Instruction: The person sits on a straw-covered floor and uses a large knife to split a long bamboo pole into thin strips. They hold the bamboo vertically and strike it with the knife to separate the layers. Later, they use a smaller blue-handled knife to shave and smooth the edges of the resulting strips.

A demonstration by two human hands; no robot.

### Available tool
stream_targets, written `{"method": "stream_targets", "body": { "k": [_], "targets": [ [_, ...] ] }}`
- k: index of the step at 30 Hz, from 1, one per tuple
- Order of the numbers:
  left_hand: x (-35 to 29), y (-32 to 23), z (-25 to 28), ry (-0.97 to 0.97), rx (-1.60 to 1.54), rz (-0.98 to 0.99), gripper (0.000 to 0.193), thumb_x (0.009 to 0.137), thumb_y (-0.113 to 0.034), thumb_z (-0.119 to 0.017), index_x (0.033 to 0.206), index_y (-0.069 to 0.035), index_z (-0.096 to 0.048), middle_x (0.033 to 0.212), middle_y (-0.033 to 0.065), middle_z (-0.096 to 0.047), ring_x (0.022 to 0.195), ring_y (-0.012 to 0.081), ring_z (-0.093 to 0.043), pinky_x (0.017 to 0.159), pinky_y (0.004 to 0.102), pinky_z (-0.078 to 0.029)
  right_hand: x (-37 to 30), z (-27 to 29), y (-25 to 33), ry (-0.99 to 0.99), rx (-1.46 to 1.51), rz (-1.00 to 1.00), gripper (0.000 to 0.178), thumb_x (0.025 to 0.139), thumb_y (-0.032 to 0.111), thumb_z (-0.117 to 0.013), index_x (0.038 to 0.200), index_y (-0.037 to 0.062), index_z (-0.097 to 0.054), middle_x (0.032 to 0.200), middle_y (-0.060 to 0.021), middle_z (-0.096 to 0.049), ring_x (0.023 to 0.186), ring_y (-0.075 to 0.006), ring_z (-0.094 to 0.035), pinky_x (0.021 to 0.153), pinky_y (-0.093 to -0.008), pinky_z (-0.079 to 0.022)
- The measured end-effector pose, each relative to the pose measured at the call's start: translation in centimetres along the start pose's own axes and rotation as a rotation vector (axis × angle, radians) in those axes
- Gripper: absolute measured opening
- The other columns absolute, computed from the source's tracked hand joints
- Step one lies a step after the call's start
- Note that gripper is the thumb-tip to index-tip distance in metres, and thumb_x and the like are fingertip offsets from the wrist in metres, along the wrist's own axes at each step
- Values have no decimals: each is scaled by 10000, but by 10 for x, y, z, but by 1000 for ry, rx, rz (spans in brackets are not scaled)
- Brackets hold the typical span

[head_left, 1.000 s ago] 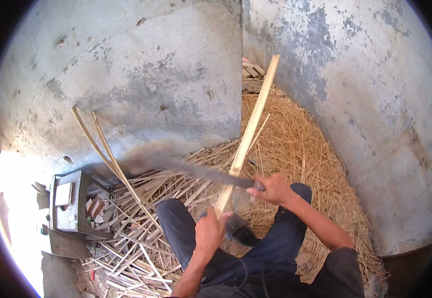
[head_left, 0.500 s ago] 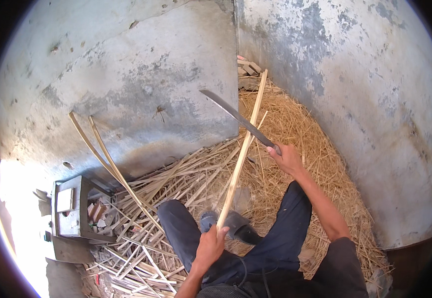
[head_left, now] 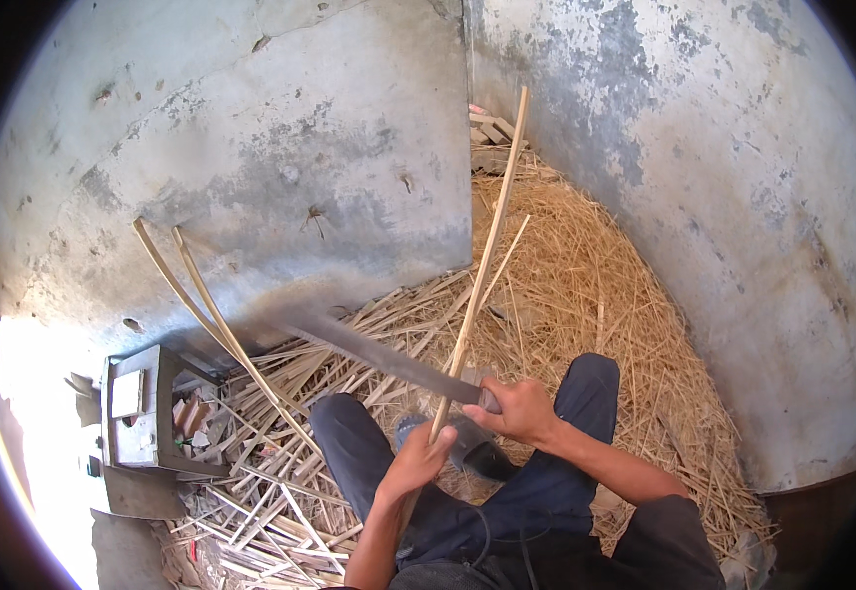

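Gripping, left fingers hold a slender wooden strip, right fingers a long knife.

Person at centre. Strip runs from the left grip out between the knees. Blade extends left from the right grip, crossing the strip beyond the left grip; contact I cannot confirm. Shavings spread ahead and right, toward the right wall. Slats lie left, reaching the left wall. Frame stands left of the slats. Two rods rise before the left wall, between frame and person. Bricks lie at the back.
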State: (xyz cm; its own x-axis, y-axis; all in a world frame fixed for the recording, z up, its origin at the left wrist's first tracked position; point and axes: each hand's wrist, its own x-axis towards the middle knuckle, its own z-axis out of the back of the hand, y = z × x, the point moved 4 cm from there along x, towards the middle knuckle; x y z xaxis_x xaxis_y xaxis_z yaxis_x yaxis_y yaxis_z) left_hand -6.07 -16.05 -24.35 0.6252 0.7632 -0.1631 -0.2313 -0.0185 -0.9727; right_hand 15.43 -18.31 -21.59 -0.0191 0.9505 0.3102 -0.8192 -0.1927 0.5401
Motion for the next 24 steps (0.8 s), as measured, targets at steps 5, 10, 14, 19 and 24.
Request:
{"method": "stream_targets", "body": {
  "k": [5, 10, 14, 19, 24],
  "targets": [
    [-8, 9, 3, -61, 108, 13, 637, 1130, -564, -471, 868, 12, -538, 709, 24, -468, 696, 140, -425, 599, 389, -408, 36, 30, -39, -49, 84, -142, 684, 992, 694, -589, 1018, 23, -721, 556, -118, -605, 518, -322, -657, 517, -459, -530],
    [-9, 18, -3, -30, 22, 38, 658, 1140, -566, -432, 838, 12, -520, 697, 33, -466, 690, 150, -425, 597, 404, -408, 37, 30, -47, 41, -33, -39, 710, 996, 745, -531, 928, 60, -701, 510, -91, -549, 452, -281, -595, 468, -448, -491],
    [-3, 21, -7, 41, -111, 108, 632, 1144, -583, -389, 793, -62, -459, 675, -13, -403, 624, 107, -385, 540, 346, -354, 22, 15, -29, 80, -119, 93, 683, 1000, 736, -528, 934, 80, -705, 505, -108, -550, 434, -295, -586, 452, -454, -481],
    [-16, 10, -9, 174, -363, 284, 576, 1155, -573, -348, 769, -147, -367, 667, -76, -312, 558, 51, -305, 493, 273, -261, 48, 32, -73, -83, 11, -123, 674, 1002, 721, -536, 976, 69, -705, 531, -114, -581, 466, -321, -628, 485, -453, -511],
    [-5, 21, -12, 158, -215, 215, 571, 1167, -535, -352, 798, -107, -435, 674, -60, -357, 596, 78, -331, 522, 311, -306, 21, 20, -42, 11, -171, 124, 661, 1001, 714, -550, 1000, 73, -710, 549, -105, -599, 479, -324, -641, 496, -453, -522]
  ]
}}
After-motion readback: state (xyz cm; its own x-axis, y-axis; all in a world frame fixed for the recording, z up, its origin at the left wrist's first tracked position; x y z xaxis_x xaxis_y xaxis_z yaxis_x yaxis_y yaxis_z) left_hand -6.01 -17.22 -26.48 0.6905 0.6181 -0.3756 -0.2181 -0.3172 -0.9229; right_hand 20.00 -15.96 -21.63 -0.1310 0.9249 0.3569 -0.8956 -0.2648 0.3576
